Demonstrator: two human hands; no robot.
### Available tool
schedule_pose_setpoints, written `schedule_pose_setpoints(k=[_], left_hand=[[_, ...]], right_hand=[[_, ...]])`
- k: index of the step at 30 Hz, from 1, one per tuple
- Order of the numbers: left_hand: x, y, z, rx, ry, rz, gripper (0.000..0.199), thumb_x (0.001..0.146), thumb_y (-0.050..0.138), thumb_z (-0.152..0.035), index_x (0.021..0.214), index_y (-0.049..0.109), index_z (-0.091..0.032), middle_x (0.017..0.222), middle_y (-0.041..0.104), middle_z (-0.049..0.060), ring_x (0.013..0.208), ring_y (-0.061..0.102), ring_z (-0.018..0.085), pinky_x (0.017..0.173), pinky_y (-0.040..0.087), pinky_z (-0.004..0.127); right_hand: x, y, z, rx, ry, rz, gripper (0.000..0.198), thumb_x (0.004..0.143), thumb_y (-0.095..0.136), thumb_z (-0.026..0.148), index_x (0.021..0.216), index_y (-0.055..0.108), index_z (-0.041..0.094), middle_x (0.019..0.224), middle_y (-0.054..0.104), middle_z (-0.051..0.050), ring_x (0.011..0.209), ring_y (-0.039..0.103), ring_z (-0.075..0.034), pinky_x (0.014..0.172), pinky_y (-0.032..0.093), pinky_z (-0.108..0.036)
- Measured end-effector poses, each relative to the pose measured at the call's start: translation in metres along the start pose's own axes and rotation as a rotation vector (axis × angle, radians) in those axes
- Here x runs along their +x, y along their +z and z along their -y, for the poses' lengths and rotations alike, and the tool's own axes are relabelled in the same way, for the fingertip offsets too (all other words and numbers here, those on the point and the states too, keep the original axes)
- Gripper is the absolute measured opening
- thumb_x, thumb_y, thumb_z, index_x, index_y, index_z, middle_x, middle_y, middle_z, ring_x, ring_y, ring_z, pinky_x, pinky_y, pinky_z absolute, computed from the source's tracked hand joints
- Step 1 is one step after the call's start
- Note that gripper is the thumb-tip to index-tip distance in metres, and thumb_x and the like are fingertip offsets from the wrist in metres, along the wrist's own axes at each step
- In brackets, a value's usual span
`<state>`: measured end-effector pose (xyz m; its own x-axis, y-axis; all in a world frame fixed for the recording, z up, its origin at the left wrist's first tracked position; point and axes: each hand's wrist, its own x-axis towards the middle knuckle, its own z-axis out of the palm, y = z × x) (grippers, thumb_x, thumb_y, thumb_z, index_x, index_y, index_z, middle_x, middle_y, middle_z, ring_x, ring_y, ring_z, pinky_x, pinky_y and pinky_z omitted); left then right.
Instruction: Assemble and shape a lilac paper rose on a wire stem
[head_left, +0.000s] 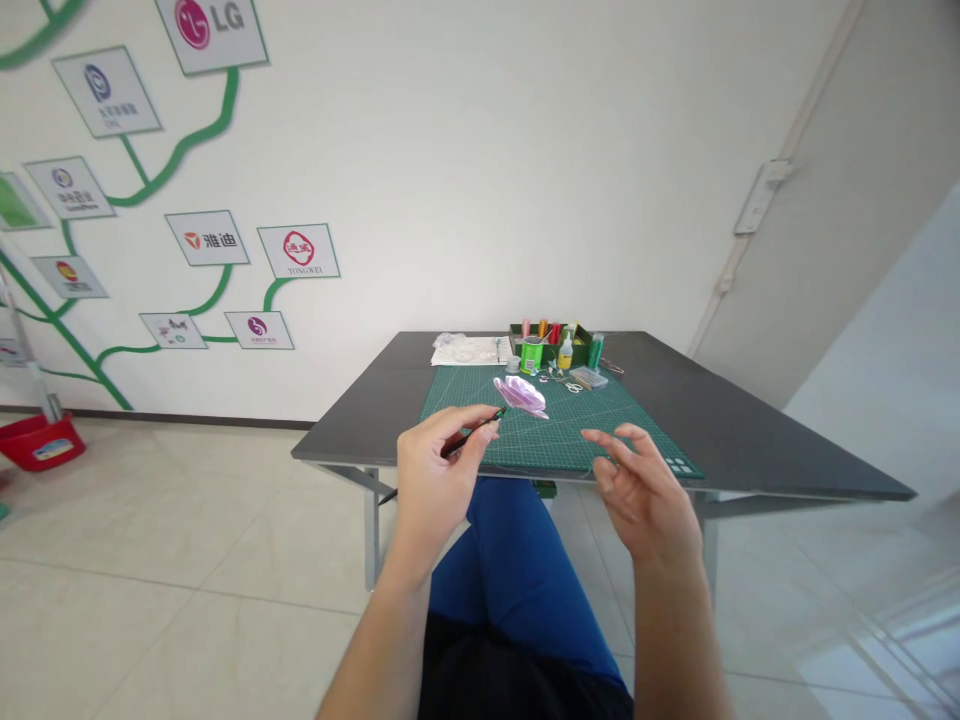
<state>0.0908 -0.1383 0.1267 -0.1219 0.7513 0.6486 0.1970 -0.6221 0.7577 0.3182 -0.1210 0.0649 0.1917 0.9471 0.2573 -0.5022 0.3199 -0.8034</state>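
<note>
My left hand point(442, 460) pinches a thin dark stick point(469, 437) between thumb and fingers. The stick slants up to the right and shows green near its upper end. Just beyond that end is a pale purple flower point(521, 396) with layered petals; whether it is joined to the stick I cannot tell. Over the mat's near right part hovers my right hand point(649, 490), index finger reaching left and the other fingers curled. A faint thread point(551, 472) seems to run to these fingers, though it is hard to make out.
A green cutting mat point(622, 410) covers the middle of the dark table point(360, 400). Along its back stand a green can point(532, 354), a glue bottle point(565, 350), small scissors point(574, 387), a clear case point(589, 378) and a box point(516, 335) with thread spools. White paper point(450, 357) lies left.
</note>
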Motion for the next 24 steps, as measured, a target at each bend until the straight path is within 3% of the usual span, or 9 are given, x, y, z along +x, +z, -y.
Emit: schedule_pose_setpoints(k=[3,5,8,11,13,15,17,19,24], left_hand=[[-0.002,0.002,-0.003,0.013,0.005,0.025,0.013,0.09,0.074,-0.019,0.094,0.086,-0.019,0.083,0.079,0.004,0.072,0.072,0.014,0.062,0.053,0.021],[-0.003,0.004,-0.004,0.024,0.009,0.045,0.012,0.09,0.074,-0.018,0.094,0.086,-0.019,0.082,0.079,0.004,0.071,0.071,0.014,0.06,0.053,0.02],[-0.004,0.006,-0.005,0.04,0.013,0.068,0.012,0.09,0.074,-0.018,0.094,0.086,-0.019,0.083,0.08,0.004,0.071,0.072,0.014,0.059,0.053,0.021],[-0.005,0.009,-0.007,0.056,0.018,0.107,0.014,0.091,0.073,-0.019,0.096,0.086,-0.02,0.087,0.081,0.005,0.075,0.074,0.016,0.065,0.057,0.023],[-0.005,0.01,-0.009,0.064,0.025,0.134,0.015,0.093,0.072,-0.02,0.097,0.086,-0.021,0.089,0.082,0.005,0.079,0.075,0.018,0.07,0.059,0.024],[-0.005,0.01,-0.009,0.071,0.025,0.153,0.016,0.093,0.072,-0.02,0.098,0.086,-0.022,0.091,0.083,0.006,0.081,0.076,0.019,0.073,0.06,0.026],[-0.005,0.01,-0.009,0.069,0.02,0.164,0.016,0.092,0.072,-0.02,0.099,0.086,-0.022,0.092,0.083,0.006,0.082,0.076,0.019,0.074,0.06,0.026],[-0.005,0.009,-0.007,0.05,0.009,0.172,0.015,0.092,0.073,-0.021,0.099,0.086,-0.022,0.094,0.083,0.006,0.082,0.075,0.019,0.074,0.06,0.026],[-0.007,0.009,-0.004,-0.037,-0.078,0.215,0.015,0.09,0.076,-0.025,0.1,0.086,-0.021,0.089,0.081,0.006,0.073,0.069,0.016,0.061,0.053,0.023]], right_hand=[[0.0,0.002,-0.003,-0.204,-0.215,-0.231,0.032,0.078,0.086,0.029,0.092,0.058,0.021,0.1,0.079,-0.008,0.049,0.057,-0.007,0.036,0.024,-0.015],[-0.005,0.009,-0.002,-0.335,-0.309,-0.261,0.025,0.084,0.082,0.029,0.096,0.063,0.019,0.108,0.079,-0.011,0.053,0.06,-0.007,0.038,0.03,-0.015],[-0.019,0.026,0.002,-0.407,-0.273,-0.1,0.024,0.093,0.075,0.032,0.112,0.068,0.019,0.122,0.077,-0.016,0.054,0.06,-0.007,0.038,0.032,-0.018],[-0.032,0.046,0.004,-0.371,-0.166,0.13,0.038,0.097,0.072,0.037,0.131,0.066,0.021,0.132,0.074,-0.017,0.055,0.064,-0.009,0.035,0.034,-0.019],[-0.039,0.058,0.003,-0.33,-0.095,0.26,0.049,0.096,0.073,0.044,0.138,0.063,0.021,0.119,0.078,-0.015,0.057,0.069,-0.014,0.033,0.035,-0.02],[-0.044,0.064,0.001,-0.316,-0.023,0.358,0.056,0.096,0.072,0.049,0.142,0.062,0.019,0.083,0.078,-0.006,0.049,0.065,-0.015,0.033,0.036,-0.019],[-0.047,0.066,0.0,-0.333,0.003,0.375,0.055,0.099,0.069,0.051,0.14,0.064,0.015,0.052,0.061,0.005,0.037,0.051,-0.011,0.034,0.034,-0.019],[-0.049,0.064,0.001,-0.379,-0.031,0.317,0.048,0.101,0.066,0.049,0.134,0.069,0.014,0.044,0.048,0.01,0.034,0.039,-0.008,0.036,0.03,-0.02],[-0.05,0.056,0.006,-0.539,-0.147,0.221,0.037,0.104,0.062,0.043,0.122,0.079,0.015,0.046,0.044,0.008,0.038,0.034,-0.008,0.04,0.024,-0.023]])
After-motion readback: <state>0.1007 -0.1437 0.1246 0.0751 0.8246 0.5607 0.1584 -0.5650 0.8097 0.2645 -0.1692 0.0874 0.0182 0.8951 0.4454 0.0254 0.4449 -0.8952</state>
